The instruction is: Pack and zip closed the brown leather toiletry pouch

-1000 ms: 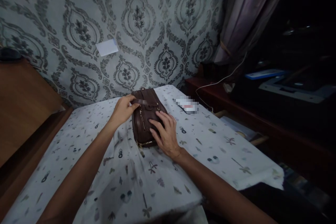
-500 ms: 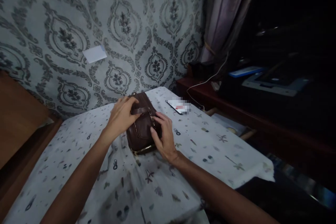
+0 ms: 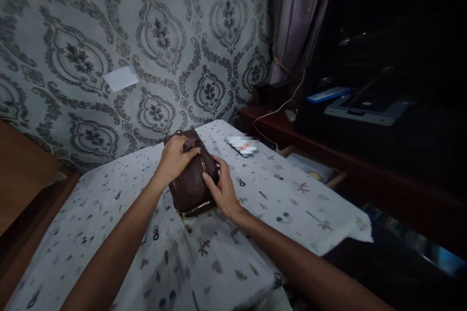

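The brown bag (image 3: 193, 182) lies on the cloth (image 3: 284, 233) at my eleven o'clock, its gold zip running along the near edge. From the bag's middle, my left hand (image 3: 175, 155) is at ten o'clock, thumb and fingers clamped on its strap (image 3: 191, 144), and my right hand (image 3: 224, 192) at four, clasping its side, thumb on top; the phone (image 3: 241, 146) lies apart at two.
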Demonstrator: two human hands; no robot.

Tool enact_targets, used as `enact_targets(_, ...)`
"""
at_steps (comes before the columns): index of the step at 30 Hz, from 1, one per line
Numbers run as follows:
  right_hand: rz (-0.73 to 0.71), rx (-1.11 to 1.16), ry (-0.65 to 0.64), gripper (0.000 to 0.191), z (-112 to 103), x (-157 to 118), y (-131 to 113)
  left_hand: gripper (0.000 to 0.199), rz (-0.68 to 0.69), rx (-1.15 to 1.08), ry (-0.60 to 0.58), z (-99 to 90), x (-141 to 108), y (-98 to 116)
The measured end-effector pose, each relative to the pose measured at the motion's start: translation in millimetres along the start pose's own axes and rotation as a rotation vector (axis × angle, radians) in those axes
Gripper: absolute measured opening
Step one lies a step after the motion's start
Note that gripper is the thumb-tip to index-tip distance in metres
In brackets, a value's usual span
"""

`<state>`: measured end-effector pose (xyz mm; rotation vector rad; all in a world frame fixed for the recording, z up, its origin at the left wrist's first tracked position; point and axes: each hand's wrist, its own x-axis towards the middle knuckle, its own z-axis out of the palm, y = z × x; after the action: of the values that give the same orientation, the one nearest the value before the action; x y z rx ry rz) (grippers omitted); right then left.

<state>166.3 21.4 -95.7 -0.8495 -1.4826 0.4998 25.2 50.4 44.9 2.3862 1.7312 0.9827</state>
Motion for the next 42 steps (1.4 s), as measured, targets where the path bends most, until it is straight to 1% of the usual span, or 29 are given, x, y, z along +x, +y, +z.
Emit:
enact_targets(2, -0.026, -0.026, 0.005, 0.047, 0.6, 0.8, 1.0, 0.014, -0.004, -0.048, 0.005, 1.2, -0.5, -1.7)
enact_targets(7, -0.048, -0.053, 0.008, 0.047, 0.3, 1.7, 1.2, 0.014, -0.023, -0.140, -0.035, 1.4, -3.1, 0.2)
enact_targets(12, -0.040, -0.057, -0.003, 0.047, 0.1, 2.0, 2.2, 0.011, -0.043, -0.164, -0.052, 2.7, -7.7, 4.1)
enact_targets(15, -0.044, -0.052, -0.006, 0.047, -0.7, 2.3, 1.3, 0.004, -0.061, -0.179, -0.039, 1.4, -11.7, 2.3)
enact_targets(16, -0.054, -0.061, 0.000, 0.047, -1.5, 2.3, 0.0, 0.008, -0.056, -0.181, -0.025, -0.5, -13.5, 0.4)
enact_targets(18, -0.096, -0.106, 0.027, 0.047, -3.8, 2.2, -4.3, 0.018, -0.045, -0.189, 0.000, -6.8, -18.2, -5.7)
enact_targets(20, -0.173, -0.165, 0.054, 0.043, -6.5, 1.8, -9.8, 0.024, -0.070, -0.232, 0.011, -15.8, -23.6, -13.7)
enact_targets(23, -0.338, -0.210, 0.039, 0.032, -9.3, 0.9, -16.4, 0.021, -0.161, -0.299, -0.007, -29.3, -32.3, -24.1)
enact_targets(25, -0.419, -0.227, 0.001, 0.029, -9.5, 0.0, -17.7, 0.016, -0.195, -0.278, -0.009, -35.0, -38.0, -26.7)
enact_targets(27, -0.453, -0.256, -0.035, 0.028, -8.8, -0.8, -16.9, 0.013, -0.194, -0.230, 0.007, -37.2, -43.5, -25.6)
enact_targets(31, -0.467, -0.308, -0.062, 0.026, -7.7, -1.3, -14.7, 0.012, -0.117, -0.140, 0.044, -36.4, -52.2, -18.3)
enact_targets(35, -0.485, -0.321, -0.060, 0.024, -8.1, -0.5, -15.7, 0.015, -0.059, -0.046, 0.073, -35.8, -54.3, -13.2)
enact_targets(38, -0.471, -0.317, -0.079, 0.026, -8.4, -0.3, -15.9, 0.019, -0.077, -0.002, 0.071, -35.8, -51.7, -11.5)
enact_targets(42, -0.447, -0.319, -0.106, 0.028, -8.7, -0.4, -14.1, 0.014, -0.125, -0.037, 0.045, -35.2, -49.4, -12.8)
